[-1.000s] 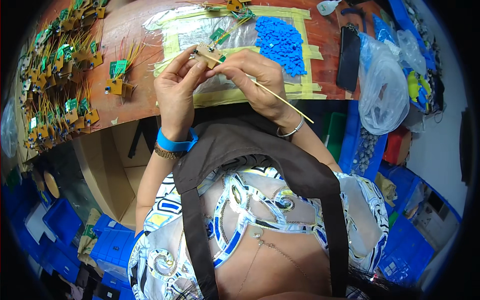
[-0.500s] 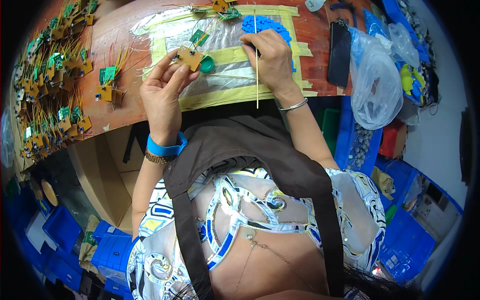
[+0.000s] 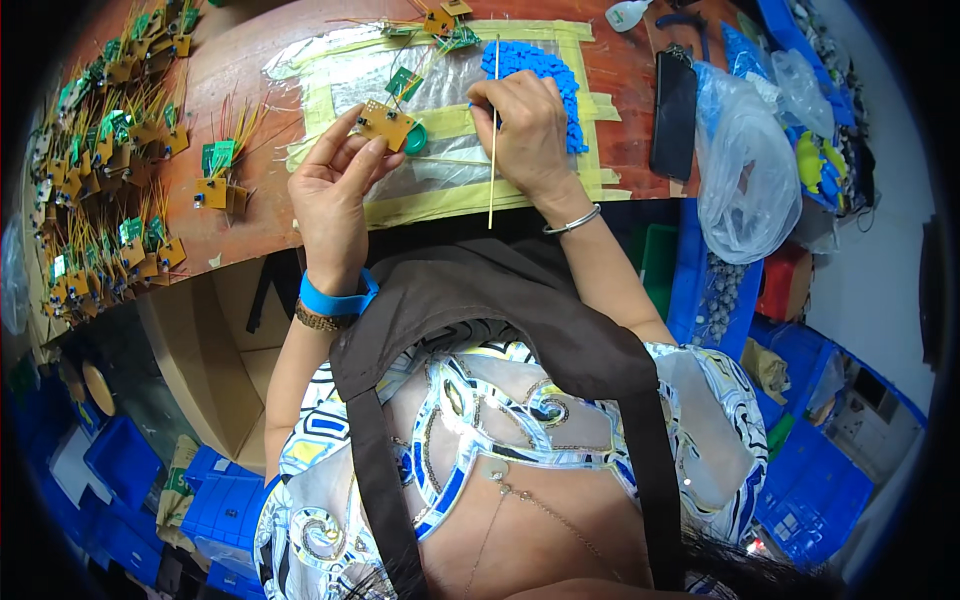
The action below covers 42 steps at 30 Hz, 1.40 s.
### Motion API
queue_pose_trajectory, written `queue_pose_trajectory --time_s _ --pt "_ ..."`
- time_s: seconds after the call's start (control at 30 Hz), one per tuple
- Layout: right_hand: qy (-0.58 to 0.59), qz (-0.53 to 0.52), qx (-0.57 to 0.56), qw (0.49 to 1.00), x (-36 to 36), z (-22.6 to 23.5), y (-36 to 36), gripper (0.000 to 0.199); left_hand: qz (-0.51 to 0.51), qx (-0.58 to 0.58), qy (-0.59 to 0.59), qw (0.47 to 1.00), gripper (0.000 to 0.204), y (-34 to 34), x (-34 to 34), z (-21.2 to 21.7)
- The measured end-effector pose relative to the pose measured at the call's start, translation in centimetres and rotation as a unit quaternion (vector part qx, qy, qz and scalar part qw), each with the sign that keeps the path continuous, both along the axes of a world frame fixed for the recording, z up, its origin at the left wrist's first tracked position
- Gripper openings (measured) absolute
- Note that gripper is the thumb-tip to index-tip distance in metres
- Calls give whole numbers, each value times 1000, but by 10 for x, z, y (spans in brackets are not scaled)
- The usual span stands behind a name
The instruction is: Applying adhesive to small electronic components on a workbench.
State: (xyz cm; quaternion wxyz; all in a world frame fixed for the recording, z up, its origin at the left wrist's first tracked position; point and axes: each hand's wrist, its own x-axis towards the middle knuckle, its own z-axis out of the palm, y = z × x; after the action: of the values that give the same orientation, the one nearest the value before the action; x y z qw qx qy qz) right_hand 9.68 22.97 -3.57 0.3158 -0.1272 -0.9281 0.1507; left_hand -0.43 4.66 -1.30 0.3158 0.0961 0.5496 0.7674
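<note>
Pinched between the thumb and fingers of my left hand (image 3: 338, 185) is a small orange-brown circuit board (image 3: 385, 126) with dark parts on it. A green circuit board (image 3: 404, 83) lies just beyond it. Behind the held board, partly hidden, is a small round green cap (image 3: 416, 138). My right hand (image 3: 530, 130) is closed round a thin pale stick (image 3: 492, 185), which points from far to near. A speck of blue shows at its fingertips, too small to make out. Close beyond this hand spreads a pile of small blue pieces (image 3: 530, 60).
Clear film edged with yellow tape (image 3: 420, 209) covers the work area. Many wired circuit boards (image 3: 110, 150) crowd the table's left, one pair (image 3: 215, 180) nearer me. A black phone (image 3: 674, 115) and a clear plastic bag (image 3: 750, 200) lie right. An open cardboard box (image 3: 205, 350) stands below the table edge.
My right hand has moved left and slightly nearer me with the stick, away from the blue pile. My left hand and its board have shifted a little to the right.
</note>
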Motion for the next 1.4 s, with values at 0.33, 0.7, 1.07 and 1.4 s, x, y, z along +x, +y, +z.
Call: queue_pose_trajectory --time_s 0.33,0.7,1.07,1.4 --pt "125 107 -25 986 -21 46 -37 25 -39 22 38 998 35 8 5 -2" --pt "96 102 -17 990 -22 36 -39 25 -51 6 27 998 31 6 5 1" --pt "110 113 -31 987 -23 33 -40 25 -61 9 41 997 28 6 6 1" --pt "111 133 -55 983 -25 34 -39 25 -35 17 -13 999 26 3 3 4"
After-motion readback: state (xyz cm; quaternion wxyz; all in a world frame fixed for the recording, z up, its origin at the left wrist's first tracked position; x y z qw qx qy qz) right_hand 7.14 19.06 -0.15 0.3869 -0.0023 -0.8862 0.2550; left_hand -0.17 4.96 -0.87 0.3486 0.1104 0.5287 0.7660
